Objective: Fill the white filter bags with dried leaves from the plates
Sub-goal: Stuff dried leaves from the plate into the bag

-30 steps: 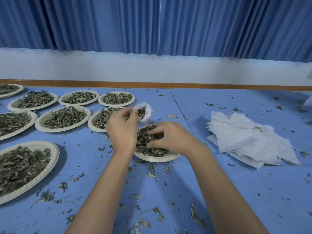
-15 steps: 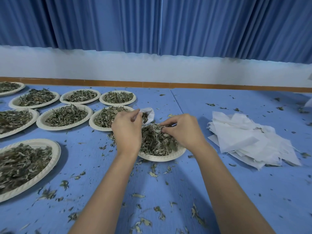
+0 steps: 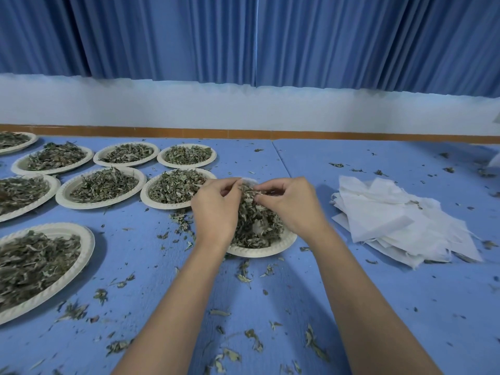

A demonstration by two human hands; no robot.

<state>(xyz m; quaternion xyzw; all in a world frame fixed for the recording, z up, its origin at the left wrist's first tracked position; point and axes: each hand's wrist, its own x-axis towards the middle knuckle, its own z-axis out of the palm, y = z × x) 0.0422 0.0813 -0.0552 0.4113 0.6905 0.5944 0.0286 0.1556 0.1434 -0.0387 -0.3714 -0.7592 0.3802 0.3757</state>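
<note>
Head view: left hand (image 3: 215, 209) pinches filter bag (image 3: 249, 181), right hand (image 3: 290, 209) pinches leaves (image 3: 247, 191) above plate (image 3: 261, 251).

9 plates (image 3: 32, 139) (image 3: 51, 173) (image 3: 125, 165) (image 3: 186, 166) (image 3: 55, 185) (image 3: 100, 205) (image 3: 162, 205) (image 3: 87, 239) (image 3: 259, 253), all w/ leaves (image 3: 254, 223). 2 hands: L (image 3: 213, 209), R (image 3: 292, 209). 1 bag (image 3: 250, 181) betw. fingers. 1 bag pile (image 3: 400, 220), qty inside can't tell. 2 mats (image 3: 130, 239) (image 3: 433, 307). Loose leaf bits on the mats: too many to count.
</note>
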